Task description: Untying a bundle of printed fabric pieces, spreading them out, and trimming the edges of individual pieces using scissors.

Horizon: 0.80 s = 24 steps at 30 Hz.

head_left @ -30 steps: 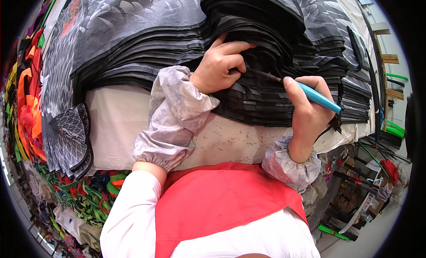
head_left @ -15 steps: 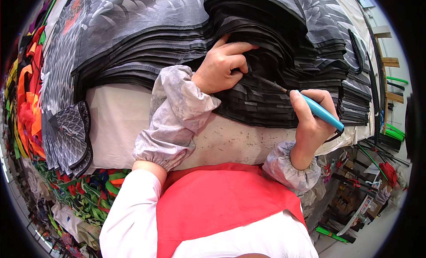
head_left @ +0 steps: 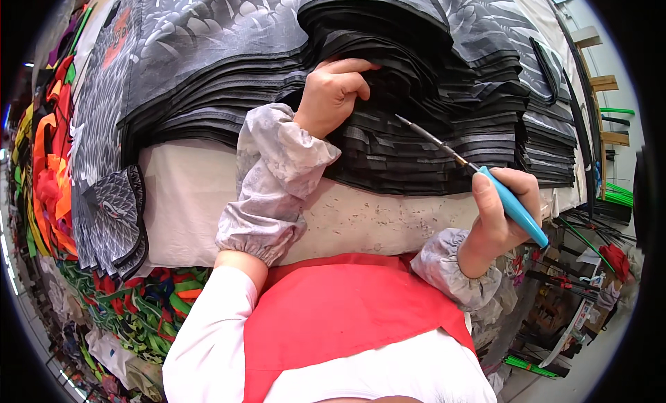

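Note:
A thick stack of black-edged grey printed fabric pieces (head_left: 222, 84) lies in front of me, with its upper layers pushed up into a fold. My left hand (head_left: 333, 96) is at this fold, fingers curled on the dark fabric edges; the fingertips are partly hidden among the layers. In my right hand (head_left: 501, 207) is a soldering iron (head_left: 515, 207) with a blue handle, held like a pen. Its thin metal tip points up and left over the black edges of the lower layers, a short way from my left hand.
The pale, speckled table cover (head_left: 374, 219) shows along the near side. A fan-shaped grey fabric piece (head_left: 114, 212) hangs at the left corner. Colourful fabric strips (head_left: 132, 309) are heaped at lower left. Green rods (head_left: 527, 365) and wooden bars (head_left: 602, 82) stand on the right.
My right hand has drawn the soldering iron back to the right, so its tip is now apart from my left hand. My left hand stays at the fabric fold.

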Motion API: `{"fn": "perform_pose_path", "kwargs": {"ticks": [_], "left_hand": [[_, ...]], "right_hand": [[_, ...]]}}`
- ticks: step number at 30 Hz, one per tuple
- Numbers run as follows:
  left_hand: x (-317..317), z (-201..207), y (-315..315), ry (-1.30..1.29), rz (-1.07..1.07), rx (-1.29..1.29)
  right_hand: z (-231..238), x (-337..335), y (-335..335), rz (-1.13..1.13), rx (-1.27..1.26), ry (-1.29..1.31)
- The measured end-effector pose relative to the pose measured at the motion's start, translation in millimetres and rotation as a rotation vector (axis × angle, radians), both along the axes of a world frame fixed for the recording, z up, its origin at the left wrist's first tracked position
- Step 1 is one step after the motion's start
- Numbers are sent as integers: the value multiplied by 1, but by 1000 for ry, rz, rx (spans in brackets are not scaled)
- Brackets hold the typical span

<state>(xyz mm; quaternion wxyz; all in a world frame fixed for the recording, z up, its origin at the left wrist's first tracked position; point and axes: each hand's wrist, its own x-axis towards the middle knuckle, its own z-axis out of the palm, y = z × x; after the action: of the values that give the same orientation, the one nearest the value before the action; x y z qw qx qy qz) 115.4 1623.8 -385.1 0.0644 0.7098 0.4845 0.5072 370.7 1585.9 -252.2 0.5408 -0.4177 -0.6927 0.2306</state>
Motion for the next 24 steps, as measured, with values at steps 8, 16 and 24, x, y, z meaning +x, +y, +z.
{"fn": "perform_pose_path", "kwargs": {"ticks": [8,16,24], "left_hand": [[7,27,-22,338,92,-39],[10,28,-8,455,58,-31],[4,26,39,-31,-83,-317]], "right_hand": [[-7,17,6,-34,17,92],[-13,17,11,-55,101,36],[-28,-15,7,14,289,-88]]}}
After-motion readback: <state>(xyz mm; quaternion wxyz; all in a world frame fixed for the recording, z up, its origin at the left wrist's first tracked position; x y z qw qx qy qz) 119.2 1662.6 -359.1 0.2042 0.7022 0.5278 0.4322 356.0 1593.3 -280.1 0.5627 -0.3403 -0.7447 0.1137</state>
